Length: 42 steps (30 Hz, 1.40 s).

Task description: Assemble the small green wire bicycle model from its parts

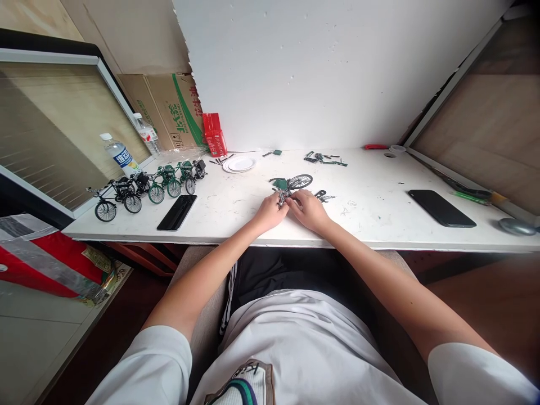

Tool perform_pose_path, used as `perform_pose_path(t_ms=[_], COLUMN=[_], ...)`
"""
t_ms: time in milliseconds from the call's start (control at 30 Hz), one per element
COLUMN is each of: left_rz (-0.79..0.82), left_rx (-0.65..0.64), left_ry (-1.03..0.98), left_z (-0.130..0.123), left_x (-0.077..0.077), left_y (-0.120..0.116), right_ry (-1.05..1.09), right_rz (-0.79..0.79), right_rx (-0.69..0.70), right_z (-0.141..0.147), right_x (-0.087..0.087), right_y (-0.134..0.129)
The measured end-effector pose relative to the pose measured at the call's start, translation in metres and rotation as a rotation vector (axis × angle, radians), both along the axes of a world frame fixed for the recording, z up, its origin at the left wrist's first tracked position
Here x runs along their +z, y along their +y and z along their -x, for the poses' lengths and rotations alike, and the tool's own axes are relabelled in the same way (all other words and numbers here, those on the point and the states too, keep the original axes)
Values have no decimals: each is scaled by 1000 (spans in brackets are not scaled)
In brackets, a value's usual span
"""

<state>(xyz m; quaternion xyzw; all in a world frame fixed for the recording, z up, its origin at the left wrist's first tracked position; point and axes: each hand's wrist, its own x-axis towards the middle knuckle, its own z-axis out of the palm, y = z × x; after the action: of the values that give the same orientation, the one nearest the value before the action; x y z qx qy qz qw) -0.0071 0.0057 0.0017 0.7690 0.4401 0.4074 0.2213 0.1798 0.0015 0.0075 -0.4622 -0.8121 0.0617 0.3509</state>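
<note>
Near the front edge of the white table, my left hand [271, 212] and my right hand [310, 209] meet at their fingertips. Both are closed on small dark metal parts of a partly built model bicycle [280, 183]. The bicycle lies on its side, with a green piece and a spoked wheel [300, 181] beyond my fingers. Small loose dark parts [321, 194] rest just right of my right hand. My fingers hide the exact piece between them.
Finished model bicycles [122, 197] stand at the left, by a black phone [177, 212] and bottles [120, 154]. Farther back are a white plate [239, 163], a red box [214, 135] and loose parts [324, 158]. Another phone [441, 208] and a mouse [517, 226] lie right.
</note>
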Motion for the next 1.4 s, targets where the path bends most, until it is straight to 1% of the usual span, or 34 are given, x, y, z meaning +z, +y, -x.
perform_pose_path(t_ms=[233,400,567,733,867,967,1100,1400], left_rz=[-22,20,30,120,231,298,327,326], left_rx=[21,32,21,6,3,21,24,8], left_ry=[-21,-65,-141,-251,-318,-347,-366,-402], left_z=[-1,0,0,0,0,0,1,2], left_x=[-2,1,-1,-3,-1,1,0,2], left_y=[1,0,1,3,3,4,5,5], right_ry=[31,35,36,72,181,248,289,303], right_rz=[-34,-41,-51,-95,-117,-95,-62,-147], right_rx=[-13,9,-9,-52,-94,-69,6,24], right_z=[-1,-2,-1,-1,-2,-4,-4,-4], right_x=[1,1,3,2,2,5,7,6], right_y=[0,0,-3,-4,-3,-2,-3,-5])
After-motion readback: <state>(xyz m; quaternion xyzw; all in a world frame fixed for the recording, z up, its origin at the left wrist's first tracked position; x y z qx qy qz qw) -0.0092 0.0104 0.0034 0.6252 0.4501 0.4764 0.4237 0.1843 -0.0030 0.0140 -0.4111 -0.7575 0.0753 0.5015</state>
